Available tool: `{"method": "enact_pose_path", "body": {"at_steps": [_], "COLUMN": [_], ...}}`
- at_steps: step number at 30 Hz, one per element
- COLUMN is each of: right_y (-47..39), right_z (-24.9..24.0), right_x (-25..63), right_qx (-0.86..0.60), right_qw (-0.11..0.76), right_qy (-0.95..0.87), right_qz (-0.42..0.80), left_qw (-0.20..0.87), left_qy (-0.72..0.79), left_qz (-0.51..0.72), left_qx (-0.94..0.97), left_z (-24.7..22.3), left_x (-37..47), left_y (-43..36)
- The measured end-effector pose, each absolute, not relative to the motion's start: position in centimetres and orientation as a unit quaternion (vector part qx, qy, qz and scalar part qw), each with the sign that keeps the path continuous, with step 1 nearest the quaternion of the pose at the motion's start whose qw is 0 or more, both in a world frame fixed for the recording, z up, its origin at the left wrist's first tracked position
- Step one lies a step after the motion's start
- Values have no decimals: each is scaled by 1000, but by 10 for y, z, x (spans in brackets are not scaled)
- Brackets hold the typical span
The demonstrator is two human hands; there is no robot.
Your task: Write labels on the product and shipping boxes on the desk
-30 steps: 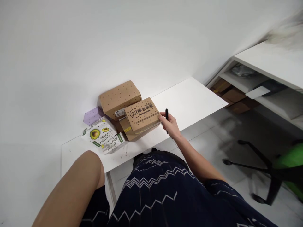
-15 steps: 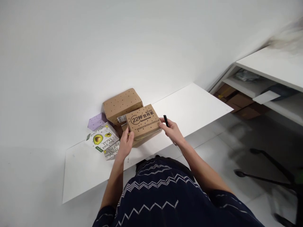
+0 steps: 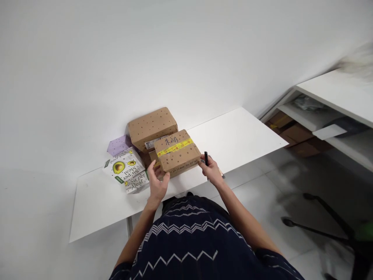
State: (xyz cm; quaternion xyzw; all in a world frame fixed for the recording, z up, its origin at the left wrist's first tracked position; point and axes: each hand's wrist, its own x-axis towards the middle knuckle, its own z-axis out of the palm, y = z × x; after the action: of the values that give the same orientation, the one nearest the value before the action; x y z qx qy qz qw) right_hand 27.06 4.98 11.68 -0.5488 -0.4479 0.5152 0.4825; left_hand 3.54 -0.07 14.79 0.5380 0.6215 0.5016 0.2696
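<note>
Between my hands is a brown speckled cardboard box [image 3: 177,157], with yellow tape across its top face and handwriting in black beside the tape. My left hand [image 3: 157,186] cups its near left corner, thumb against the front and the other fingers curled at the side. At the right end, my right hand [image 3: 210,170] touches the corner with its fingertips while also gripping a black pen [image 3: 206,158] that points upward. Part of another brown carton [image 3: 152,155] shows behind the box's left side; the box hides most of it.
On the white table [image 3: 233,132], a larger speckled carton [image 3: 153,126] leans near the wall. Left of it are a purple box [image 3: 118,145] and white avocado-printed packages [image 3: 124,166]. A white shelf unit [image 3: 335,93] and a chair base [image 3: 317,229] stand to the right.
The box has been turned over: its printed face was uppermost, and now the taped, handwritten face is. My left hand has shifted to the near left corner, fingers wider apart. The pen stays in my right hand.
</note>
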Motion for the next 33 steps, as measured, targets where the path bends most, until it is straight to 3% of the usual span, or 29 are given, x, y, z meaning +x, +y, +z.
{"method": "enact_pose_path", "body": {"at_steps": [5, 13, 22, 33], "right_y": [47, 53, 56, 52], "right_z": [134, 162, 159, 159], "right_x": [269, 277, 258, 249], "right_qx": [-542, -496, -506, -504], "right_qw": [531, 596, 519, 511], "right_qy": [-341, -284, -377, -356], "right_qz": [555, 564, 577, 598], "left_qw": [83, 90, -113, -80], "left_qy": [583, 553, 558, 561], "left_qz": [453, 355, 195, 145], "left_qx": [669, 748, 799, 811], "left_z": [187, 191, 205, 206], "left_x": [45, 79, 63, 76], "left_y": [2, 20, 33, 36]}}
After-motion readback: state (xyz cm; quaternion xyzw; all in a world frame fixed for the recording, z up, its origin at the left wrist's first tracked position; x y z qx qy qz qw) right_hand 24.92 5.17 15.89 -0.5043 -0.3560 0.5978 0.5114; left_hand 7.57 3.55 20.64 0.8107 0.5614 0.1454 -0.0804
